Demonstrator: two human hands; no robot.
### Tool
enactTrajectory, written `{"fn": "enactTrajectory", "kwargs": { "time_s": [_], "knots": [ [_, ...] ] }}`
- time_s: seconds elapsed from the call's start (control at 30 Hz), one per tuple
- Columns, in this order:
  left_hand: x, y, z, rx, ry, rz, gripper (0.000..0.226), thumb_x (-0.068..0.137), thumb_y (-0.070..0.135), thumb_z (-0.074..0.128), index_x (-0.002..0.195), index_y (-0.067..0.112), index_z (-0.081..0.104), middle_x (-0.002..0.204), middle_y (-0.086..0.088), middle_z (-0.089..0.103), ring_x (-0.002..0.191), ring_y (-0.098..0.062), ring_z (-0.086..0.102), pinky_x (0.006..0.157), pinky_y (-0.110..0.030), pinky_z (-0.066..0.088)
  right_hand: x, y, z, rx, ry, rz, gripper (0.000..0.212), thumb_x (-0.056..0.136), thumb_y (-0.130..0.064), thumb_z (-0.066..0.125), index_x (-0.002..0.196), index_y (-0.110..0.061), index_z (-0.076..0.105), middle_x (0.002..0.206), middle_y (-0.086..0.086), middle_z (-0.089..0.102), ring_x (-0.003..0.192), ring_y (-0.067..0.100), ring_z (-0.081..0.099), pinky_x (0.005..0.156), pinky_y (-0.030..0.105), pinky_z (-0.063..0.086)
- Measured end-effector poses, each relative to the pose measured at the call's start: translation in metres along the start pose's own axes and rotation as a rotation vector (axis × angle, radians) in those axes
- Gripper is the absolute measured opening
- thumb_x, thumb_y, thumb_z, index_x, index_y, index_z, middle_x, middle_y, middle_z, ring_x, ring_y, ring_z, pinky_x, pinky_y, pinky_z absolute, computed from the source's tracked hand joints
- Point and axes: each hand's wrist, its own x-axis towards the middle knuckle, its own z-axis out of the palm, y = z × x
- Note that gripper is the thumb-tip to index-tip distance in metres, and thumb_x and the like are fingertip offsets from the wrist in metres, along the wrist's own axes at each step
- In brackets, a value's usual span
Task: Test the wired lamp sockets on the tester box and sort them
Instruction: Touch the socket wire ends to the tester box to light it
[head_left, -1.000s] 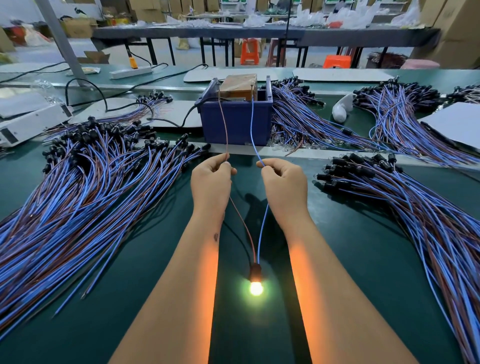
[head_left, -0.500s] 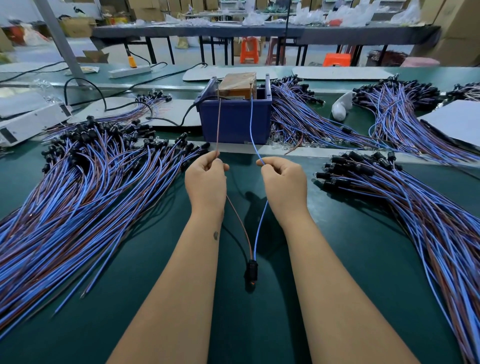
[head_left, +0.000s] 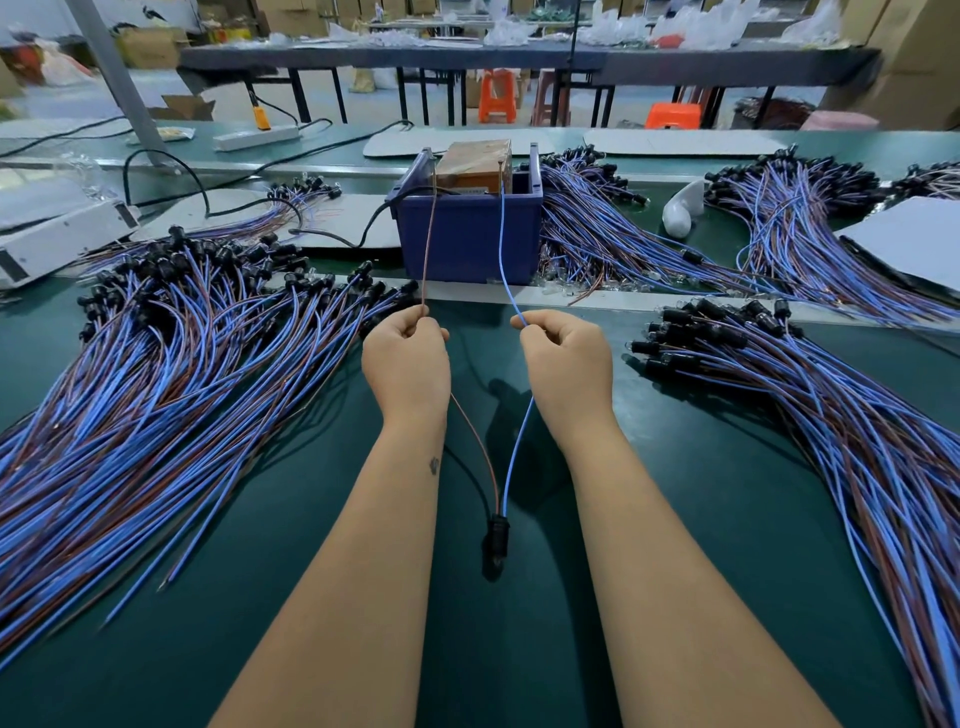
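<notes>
Two hands hold one wired lamp socket's leads up to a tester box.

Left hand (head_left: 406, 358) grip pinches the brown wire (head_left: 429, 244); unlit socket (head_left: 497, 538) hangs between forearms above the green counter (head_left: 311, 545); right hand (head_left: 567, 358) grip pinches the blue wire (head_left: 505, 249) reaching the tester box (head_left: 470, 234).

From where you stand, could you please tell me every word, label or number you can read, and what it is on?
None can be read.
Brown box inside the blue tester box: a strip of print along its lower edge, too small and blurred to read.
White unit at far left: a dark label, illegible.
Cardboard boxes in the background: no legible markings.
</notes>
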Motion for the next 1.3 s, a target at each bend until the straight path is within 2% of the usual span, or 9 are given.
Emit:
{"fn": "enactTrajectory", "kwargs": {
  "time_s": [0.13, 0.3, 0.53, 0.7, 0.93, 1.3],
  "knots": [
    [-0.0008, 0.0008, -0.0006, 0.008, -0.001, 0.012, 0.027, 0.089, 0.005, 0.048, 0.103, 0.017, 0.068, 0.068, 0.006, 0.063, 0.047, -0.007, 0.044, 0.049, -0.024, 0.039, 0.0001, 0.0001, 0.0003, 0.001, -0.002, 0.004, 0.022, 0.088, -0.015, 0.052, 0.084, -0.030, 0.067, 0.042, -0.018, 0.045, 0.041, 0.004, 0.038, 0.051, 0.025, 0.031],
    [0.0016, 0.0004, -0.0018, -0.028, 0.058, -0.007, 0.034, 0.092, 0.006, 0.047, 0.120, 0.009, 0.065, 0.077, 0.004, 0.065, 0.050, -0.005, 0.048, 0.049, -0.020, 0.040, 0.0001, -0.0005, 0.0001, -0.002, -0.003, 0.006, 0.023, 0.088, -0.015, 0.052, 0.080, -0.032, 0.066, 0.041, -0.017, 0.043, 0.041, 0.006, 0.037, 0.050, 0.025, 0.030],
    [0.0014, 0.0014, -0.0019, -0.049, 0.070, -0.017, 0.034, 0.094, 0.006, 0.047, 0.123, 0.009, 0.064, 0.078, 0.004, 0.065, 0.052, -0.007, 0.047, 0.049, -0.020, 0.039, -0.0004, 0.0001, 0.0003, -0.008, -0.001, 0.008, 0.022, 0.089, -0.015, 0.053, 0.082, -0.031, 0.066, 0.042, -0.018, 0.045, 0.041, 0.005, 0.038, 0.049, 0.024, 0.030],
    [0.0012, 0.0016, -0.0007, -0.013, 0.050, 0.007, 0.034, 0.092, 0.005, 0.048, 0.119, 0.010, 0.067, 0.074, 0.005, 0.064, 0.048, -0.004, 0.045, 0.051, -0.018, 0.036, -0.0003, -0.0009, 0.0000, -0.007, -0.001, 0.004, 0.023, 0.089, -0.015, 0.053, 0.080, -0.031, 0.066, 0.042, -0.017, 0.043, 0.042, 0.005, 0.036, 0.051, 0.025, 0.031],
    [-0.0030, 0.0026, 0.0007, 0.014, 0.034, 0.047, 0.029, 0.091, 0.005, 0.049, 0.112, 0.009, 0.069, 0.070, 0.007, 0.063, 0.037, 0.002, 0.042, 0.042, -0.009, 0.032, -0.0005, -0.0015, 0.0000, -0.002, -0.002, 0.011, 0.022, 0.089, -0.014, 0.053, 0.083, -0.029, 0.067, 0.041, -0.017, 0.043, 0.042, 0.006, 0.036, 0.051, 0.026, 0.031],
    [-0.0053, 0.0051, -0.0006, -0.002, -0.002, 0.063, 0.029, 0.093, 0.007, 0.050, 0.113, 0.014, 0.070, 0.072, 0.007, 0.064, 0.038, 0.001, 0.041, 0.042, -0.009, 0.033, 0.0000, -0.0008, 0.0012, 0.006, 0.006, 0.014, 0.022, 0.087, -0.014, 0.053, 0.084, -0.030, 0.068, 0.042, -0.016, 0.043, 0.043, 0.006, 0.035, 0.052, 0.026, 0.031]
  ]
}}
